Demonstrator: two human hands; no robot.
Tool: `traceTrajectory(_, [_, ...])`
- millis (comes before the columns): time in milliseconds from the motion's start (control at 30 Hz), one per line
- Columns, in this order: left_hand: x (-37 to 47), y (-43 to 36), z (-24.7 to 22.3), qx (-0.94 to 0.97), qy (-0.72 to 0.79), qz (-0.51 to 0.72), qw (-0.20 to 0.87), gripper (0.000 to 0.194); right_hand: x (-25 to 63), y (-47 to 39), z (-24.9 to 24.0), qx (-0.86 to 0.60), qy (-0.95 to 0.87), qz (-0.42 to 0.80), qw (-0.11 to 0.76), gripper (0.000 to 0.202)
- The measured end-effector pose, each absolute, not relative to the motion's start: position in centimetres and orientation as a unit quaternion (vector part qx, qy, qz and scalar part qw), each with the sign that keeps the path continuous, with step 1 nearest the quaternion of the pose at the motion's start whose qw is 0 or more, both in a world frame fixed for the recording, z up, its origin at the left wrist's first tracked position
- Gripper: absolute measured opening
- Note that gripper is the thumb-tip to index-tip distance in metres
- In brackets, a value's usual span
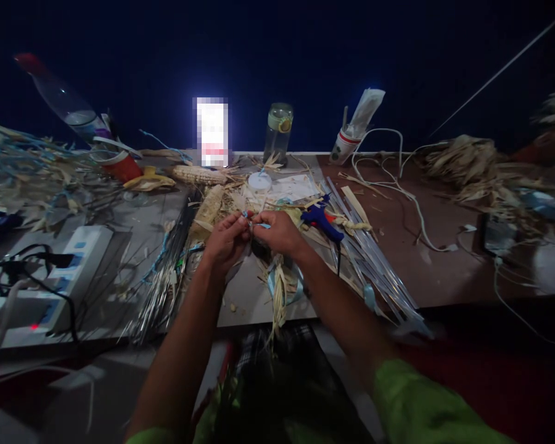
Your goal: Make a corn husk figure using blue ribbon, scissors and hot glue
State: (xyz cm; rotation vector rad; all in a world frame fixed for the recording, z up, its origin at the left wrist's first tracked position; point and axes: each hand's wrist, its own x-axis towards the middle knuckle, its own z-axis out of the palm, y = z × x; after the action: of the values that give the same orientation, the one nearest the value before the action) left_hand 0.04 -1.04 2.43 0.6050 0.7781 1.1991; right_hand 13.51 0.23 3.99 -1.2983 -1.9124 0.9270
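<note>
Close together over the middle of the table, my left hand [229,239] and my right hand [280,231] are both closed in a pinch. Between their fingertips shows a narrow light-blue ribbon [263,226]; its full shape is hidden by the fingers. Just below my right hand, a bundle of dried corn husk [279,296] hangs over the table's front edge, with pale blue ribbon beside it. A small dark round thing [259,248] lies under the hands, too dim to name. To the right of my right hand lies a blue glue gun [324,221].
Clear glue sticks [379,271] lie at right, metal wires [166,277] at left. Behind stand a lit phone [213,132], a bottle [278,132] and a cup [345,147]. A power strip [76,271] sits left; a white cable [416,209] and husk pile [467,163] lie right.
</note>
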Motion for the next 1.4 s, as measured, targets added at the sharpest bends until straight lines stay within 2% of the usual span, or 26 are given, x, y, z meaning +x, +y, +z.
traceTrajectory(133, [-0.1, -1.0, 2.1, 0.277, 0.366, 0.545, 0.701, 0.026, 13.8, 0.7, 3.6, -0.494, -0.718, 0.375, 0.315, 0.017])
traceTrajectory(367, [-0.4, -0.6, 0.6, 0.390, 0.458, 0.532, 0.596, 0.020, 13.3, 0.4, 3.4, -0.552, -0.743, 0.272, 0.265, 0.017])
traceTrajectory(500, [-0.4, -0.6, 0.4, 0.418, 0.486, 0.513, 0.570, 0.021, 13.1, 0.1, 3.5, -0.561, -0.753, 0.240, 0.247, 0.019])
traceTrajectory(600, [-0.2, -0.6, 0.6, 0.382, 0.471, 0.539, 0.584, 0.022, 13.0, -0.1, 3.7, -0.549, -0.759, 0.242, 0.255, 0.020])
traceTrajectory(833, [-0.2, -1.0, 2.4, 0.272, 0.346, 0.554, 0.707, 0.029, 13.6, 0.3, 3.8, -0.508, -0.735, 0.335, 0.299, 0.019])
traceTrajectory(1033, [-0.4, -1.0, 2.4, 0.269, 0.357, 0.544, 0.710, 0.025, 13.9, 0.7, 3.5, -0.486, -0.734, 0.367, 0.301, 0.018])
traceTrajectory(1233, [-0.3, -0.8, 2.0, 0.295, 0.359, 0.541, 0.701, 0.025, 13.6, 0.4, 3.9, -0.496, -0.746, 0.340, 0.288, 0.018])
traceTrajectory(1400, [0.5, -0.6, 1.5, 0.319, 0.365, 0.548, 0.682, 0.028, 13.4, -0.1, 4.2, -0.518, -0.775, 0.262, 0.250, 0.021])
